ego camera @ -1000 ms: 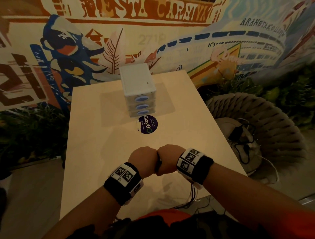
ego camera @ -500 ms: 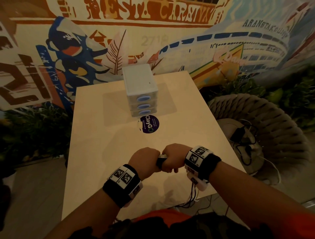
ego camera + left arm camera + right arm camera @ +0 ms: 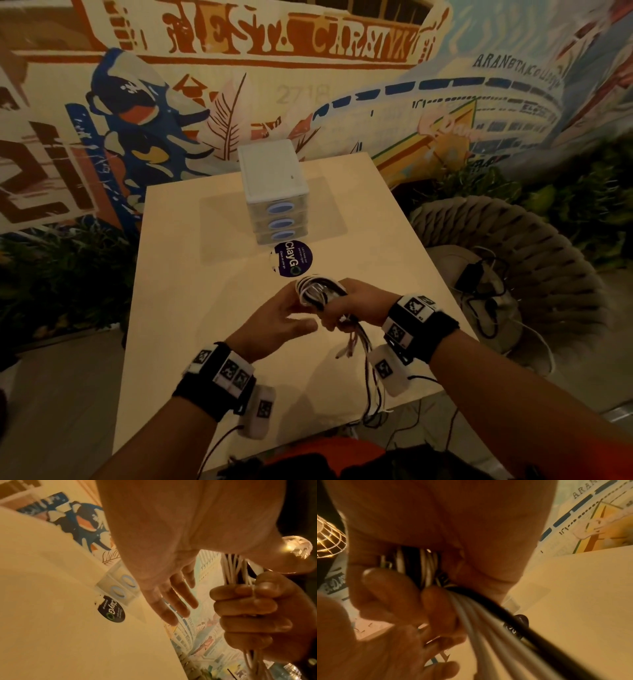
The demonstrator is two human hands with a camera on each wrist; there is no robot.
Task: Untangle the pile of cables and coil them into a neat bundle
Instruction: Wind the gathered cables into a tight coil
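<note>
While right hand (image 3: 356, 303) grips looped cables (image 3: 317, 291)

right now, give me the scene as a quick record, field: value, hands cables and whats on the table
right hand: grips the cable bundle, fingers curled round it
left hand: fingers straight, beside the bundle, holding nothing
cable ends: hang loose below the right hand, toward the table edge
table: white drawer unit at the far end, round dark sticker in front of it
coiling: not finished

wall mural (image 3: 342, 85) | pale table (image 3: 205, 342) (dim light) | wicker chair (image 3: 548, 246)
</note>
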